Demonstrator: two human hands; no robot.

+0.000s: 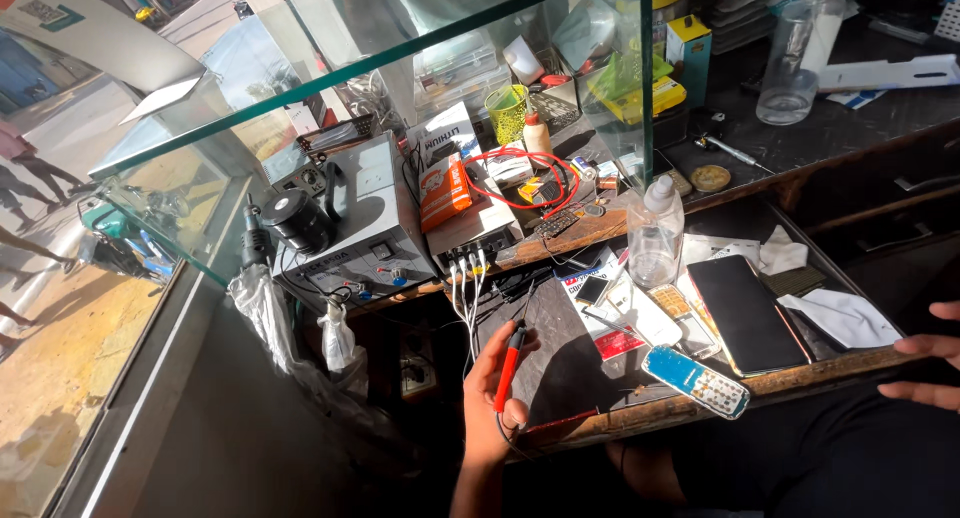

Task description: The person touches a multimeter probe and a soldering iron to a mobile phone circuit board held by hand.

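Left hand is reaching up, palm raised, fingers gripping a red probe upright; right hand is hovering at the tray edge, fingers loosely spread, holding nothing.

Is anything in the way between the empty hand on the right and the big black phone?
Nothing visible blocks it. Between the right hand and the black phone lies only a flat white cloth on the wooden tray.
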